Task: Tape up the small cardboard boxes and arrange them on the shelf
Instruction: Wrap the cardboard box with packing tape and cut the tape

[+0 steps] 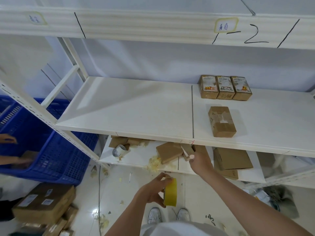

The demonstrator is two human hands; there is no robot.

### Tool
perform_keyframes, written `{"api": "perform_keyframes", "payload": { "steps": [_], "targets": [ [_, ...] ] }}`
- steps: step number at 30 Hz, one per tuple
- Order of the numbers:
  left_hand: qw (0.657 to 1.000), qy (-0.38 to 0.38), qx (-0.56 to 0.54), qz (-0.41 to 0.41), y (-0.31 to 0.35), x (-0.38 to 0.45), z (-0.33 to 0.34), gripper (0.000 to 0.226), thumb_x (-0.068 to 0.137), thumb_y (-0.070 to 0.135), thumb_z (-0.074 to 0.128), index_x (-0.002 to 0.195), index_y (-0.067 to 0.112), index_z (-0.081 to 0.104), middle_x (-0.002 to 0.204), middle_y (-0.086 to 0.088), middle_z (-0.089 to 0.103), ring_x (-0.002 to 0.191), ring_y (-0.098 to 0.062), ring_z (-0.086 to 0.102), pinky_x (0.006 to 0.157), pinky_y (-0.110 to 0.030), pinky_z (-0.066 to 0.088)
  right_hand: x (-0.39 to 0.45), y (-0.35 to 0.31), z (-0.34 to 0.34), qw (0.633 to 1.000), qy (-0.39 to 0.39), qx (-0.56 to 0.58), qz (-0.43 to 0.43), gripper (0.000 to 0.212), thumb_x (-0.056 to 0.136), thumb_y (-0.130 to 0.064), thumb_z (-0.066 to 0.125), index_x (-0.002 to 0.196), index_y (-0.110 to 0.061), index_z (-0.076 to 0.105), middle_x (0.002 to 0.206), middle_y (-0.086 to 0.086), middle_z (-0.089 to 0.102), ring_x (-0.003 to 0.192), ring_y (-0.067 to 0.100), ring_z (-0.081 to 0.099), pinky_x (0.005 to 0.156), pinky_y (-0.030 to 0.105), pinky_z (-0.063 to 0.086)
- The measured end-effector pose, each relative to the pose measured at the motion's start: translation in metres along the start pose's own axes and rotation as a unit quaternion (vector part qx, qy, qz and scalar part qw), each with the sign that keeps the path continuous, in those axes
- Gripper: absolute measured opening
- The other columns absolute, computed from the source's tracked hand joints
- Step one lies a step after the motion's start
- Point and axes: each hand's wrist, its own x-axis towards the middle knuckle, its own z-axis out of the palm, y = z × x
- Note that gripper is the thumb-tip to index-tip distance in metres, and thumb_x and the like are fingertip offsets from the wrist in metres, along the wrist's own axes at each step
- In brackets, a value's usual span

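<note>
— Where are my hands?

— My left hand (153, 189) has its grip curled round the yellow tape roll (170, 193) above the floor. My right hand (201, 161) pinches a small cardboard box (187, 150) on the lower shelf (136, 159).

— And the finished boxes?

— One taped box (221, 121) lies on the middle shelf (127, 108), three labelled boxes (225, 87) behind it.

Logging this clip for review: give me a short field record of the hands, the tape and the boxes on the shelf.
left hand: left hand grips the yellow tape roll above the floor
right hand: right hand reaches to the lower shelf, holding a small tool; cannot tell what kind
middle shelf: middle shelf carries three labelled boxes in a row at the back, one taped box nearer the front
lower shelf items: loose cardboard boxes, a clear tape roll
</note>
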Motion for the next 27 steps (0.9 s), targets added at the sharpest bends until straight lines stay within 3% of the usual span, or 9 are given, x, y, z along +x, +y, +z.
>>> {"api": "perform_keyframes", "payload": {
  "steps": [2, 3, 5, 7, 9, 13, 16, 24, 27],
  "targets": [
    [1.0, 0.006, -0.005, 0.014, 0.0, -0.002, -0.001, 0.032, 0.096, 0.046, 0.062, 0.122, 0.029, 0.052, 0.121, -0.018, 0.052, 0.09, -0.042, 0.064, 0.086, -0.068, 0.054, 0.008, -0.002, -0.005, 0.997, 0.049, 0.058, -0.004, 0.03, 0.098, -0.013, 0.052, 0.069, -0.018, 0.045, 0.068, -0.002, 0.046, 0.07, 0.024, 0.05, 0.05, 0.025, 0.028],
    [1.0, 0.006, -0.011, 0.022, 0.001, -0.002, -0.002, 0.032, 0.096, 0.048, 0.061, 0.122, 0.03, 0.052, 0.12, -0.02, 0.052, 0.084, -0.042, 0.065, 0.087, -0.067, 0.054, 0.013, -0.006, -0.012, 0.994, 0.079, 0.076, -0.011, 0.025, 0.098, -0.014, 0.054, 0.074, -0.017, 0.05, 0.07, -0.002, 0.049, 0.071, 0.024, 0.053, 0.049, 0.024, 0.027],
    [0.999, 0.002, -0.025, 0.033, 0.004, -0.004, -0.002, 0.032, 0.097, 0.05, 0.06, 0.121, 0.031, 0.053, 0.12, -0.021, 0.053, 0.077, -0.042, 0.066, 0.087, -0.063, 0.056, 0.026, -0.013, -0.028, 0.988, 0.118, 0.099, -0.024, 0.012, 0.099, -0.016, 0.056, 0.093, -0.01, 0.065, 0.086, 0.005, 0.059, 0.08, 0.025, 0.059, 0.054, 0.024, 0.032],
    [0.998, -0.001, -0.039, 0.04, 0.007, -0.006, -0.001, 0.029, 0.098, 0.05, 0.059, 0.12, 0.032, 0.053, 0.122, -0.022, 0.054, 0.076, -0.042, 0.068, 0.085, -0.062, 0.057, 0.044, -0.018, -0.043, 0.982, 0.14, 0.117, -0.039, 0.013, 0.1, -0.012, 0.055, 0.101, -0.007, 0.066, 0.096, 0.011, 0.061, 0.088, 0.028, 0.061, 0.066, 0.027, 0.039],
    [0.998, -0.002, -0.047, 0.05, 0.011, -0.006, -0.001, 0.029, 0.098, 0.05, 0.059, 0.121, 0.033, 0.054, 0.124, -0.023, 0.055, 0.076, -0.042, 0.069, 0.084, -0.061, 0.058, 0.06, -0.022, -0.057, 0.979, 0.15, 0.134, -0.034, 0.01, 0.1, -0.01, 0.054, 0.105, -0.007, 0.062, 0.097, 0.011, 0.063, 0.085, 0.027, 0.06, 0.066, 0.03, 0.044],
    [0.996, 0.003, -0.056, 0.069, 0.022, -0.006, -0.001, 0.027, 0.099, 0.049, 0.058, 0.121, 0.035, 0.055, 0.122, -0.022, 0.055, 0.079, -0.043, 0.07, 0.084, -0.061, 0.058, 0.086, -0.023, -0.071, 0.983, 0.122, 0.139, 0.005, 0.017, 0.099, -0.011, 0.06, 0.114, -0.004, 0.06, 0.107, 0.013, 0.068, 0.088, 0.026, 0.061, 0.069, 0.034, 0.049],
    [0.994, 0.01, -0.073, 0.076, 0.03, -0.005, -0.005, 0.027, 0.1, 0.047, 0.057, 0.124, 0.036, 0.054, 0.125, -0.023, 0.054, 0.085, -0.046, 0.071, 0.085, -0.061, 0.058, 0.097, -0.024, -0.072, 0.986, 0.098, 0.129, 0.026, 0.021, 0.098, -0.015, 0.063, 0.113, -0.001, 0.058, 0.108, 0.016, 0.067, 0.089, 0.026, 0.059, 0.068, 0.033, 0.044],
    [0.992, 0.013, -0.09, 0.09, 0.048, 0.001, -0.018, 0.035, 0.099, 0.049, 0.057, 0.132, 0.038, 0.051, 0.132, -0.02, 0.051, 0.096, -0.048, 0.071, 0.086, -0.061, 0.058, 0.12, -0.03, -0.066, 0.996, 0.031, 0.08, 0.005, 0.026, 0.095, -0.02, 0.069, 0.107, 0.002, 0.066, 0.108, 0.018, 0.069, 0.094, 0.029, 0.063, 0.065, 0.03, 0.042],
    [0.992, 0.014, -0.087, 0.094, 0.055, 0.002, -0.02, 0.036, 0.098, 0.05, 0.057, 0.132, 0.039, 0.051, 0.132, -0.018, 0.05, 0.098, -0.048, 0.07, 0.086, -0.06, 0.058, 0.116, -0.038, -0.07, 0.998, 0.042, -0.032, 0.015, 0.036, 0.098, -0.03, 0.065, 0.122, -0.005, 0.057, 0.12, 0.015, 0.063, 0.11, 0.03, 0.06, 0.081, 0.035, 0.047]
  ]
}}
